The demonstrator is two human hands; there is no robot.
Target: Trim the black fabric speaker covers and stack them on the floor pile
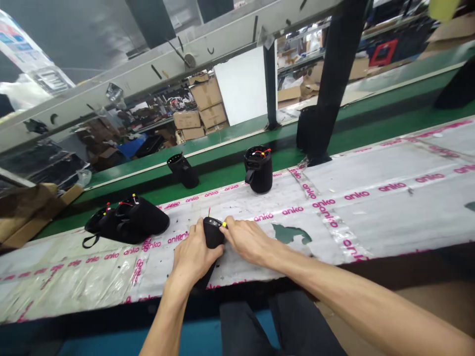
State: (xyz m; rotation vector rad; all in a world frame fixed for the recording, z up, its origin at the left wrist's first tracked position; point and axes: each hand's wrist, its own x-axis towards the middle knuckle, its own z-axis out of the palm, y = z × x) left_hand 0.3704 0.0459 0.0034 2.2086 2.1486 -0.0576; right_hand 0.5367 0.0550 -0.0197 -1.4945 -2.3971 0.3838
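A black fabric-covered cylinder, which looks like a speaker housing (213,235), leans on the table's near edge with its open rim facing up and away. My left hand (193,257) is wrapped around its left side, thumb across the front. At the rim, my right hand (237,237) has its fingers closed on a small yellow plug (224,225). A thin red wire (209,212) sticks up from the far side of the rim. The housing's lower part is partly hidden by my left hand.
Similar black housings (143,220) lie on their sides at left, wires showing. Another housing (259,173) stands ahead; one more (183,170) sits on the green conveyor belt (222,165). A dark post (339,74) rises at right. Taped white sheeting (371,212) covers the table.
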